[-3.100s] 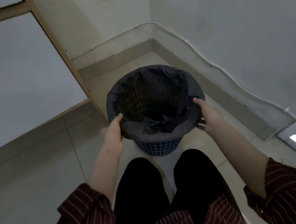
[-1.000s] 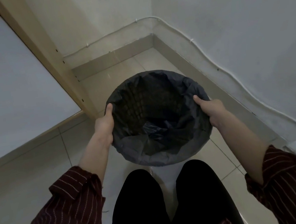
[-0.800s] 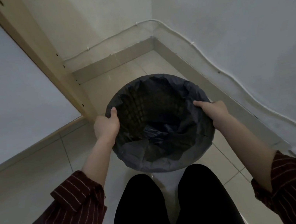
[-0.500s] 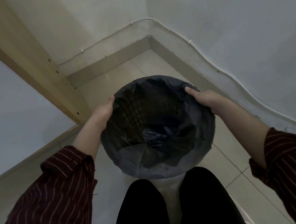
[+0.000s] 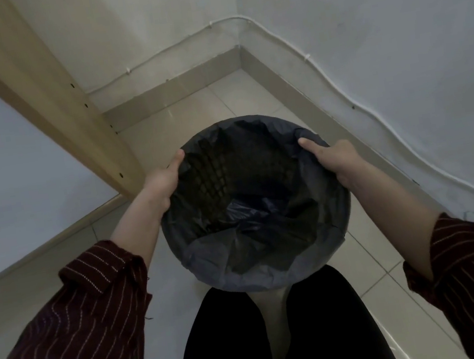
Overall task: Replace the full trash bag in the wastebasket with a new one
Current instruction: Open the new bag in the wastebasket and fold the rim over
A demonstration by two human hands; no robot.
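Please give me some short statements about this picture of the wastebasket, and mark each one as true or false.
1. Both hands grip the wastebasket's rim. True: the left hand and right hand hold opposite sides of the round wastebasket.
2. The thin dark grey plastic bag is folded over the rim. True.
3. The bag is stuffed to the top with rubbish. False: the inside looks nearly empty, with crumpled plastic at the bottom.
4. A white cable runs along the wall. True.
5. The person wears short sleeves. False: the long dark red striped sleeves are pushed up the forearms.
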